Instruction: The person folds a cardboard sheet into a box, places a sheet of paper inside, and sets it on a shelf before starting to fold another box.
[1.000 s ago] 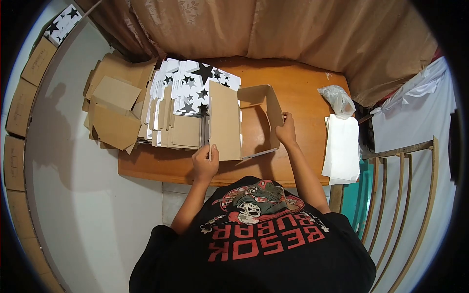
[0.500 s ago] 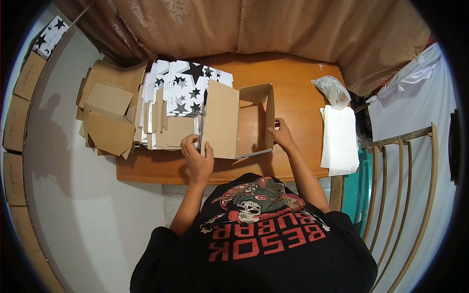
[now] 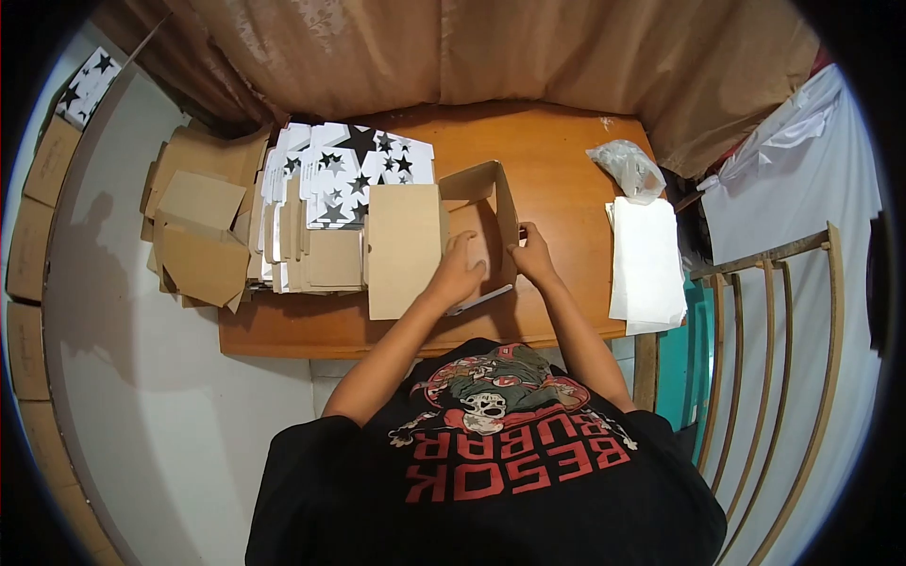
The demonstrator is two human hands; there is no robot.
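Note:
An open cardboard box (image 3: 404, 250), plain brown inside, stands at the middle of the table with its wide flap folded out to the left. My left hand (image 3: 457, 272) reaches over the flap into the box opening, thumb and fingers apart, with nothing seen between them. At the right wall, my right hand (image 3: 533, 257) grips the box edge between thumb and fingers. Just left of the box lies a stack of flat cartons (image 3: 335, 179) printed with black and grey stars on white.
Loose brown cardboard sheets (image 3: 203, 212) are piled at the table's left end. On the right side of the table (image 3: 566, 170) lie a stack of white paper (image 3: 647, 264) and a clear plastic bag (image 3: 627, 170). A wooden rack (image 3: 769, 274) stands beyond. Brown boxes (image 3: 33, 245) line the far left.
My left hand has let go of the box's left flap and moved right into the opening. The flap has swung down flatter to the left. My right hand stays at the right wall.

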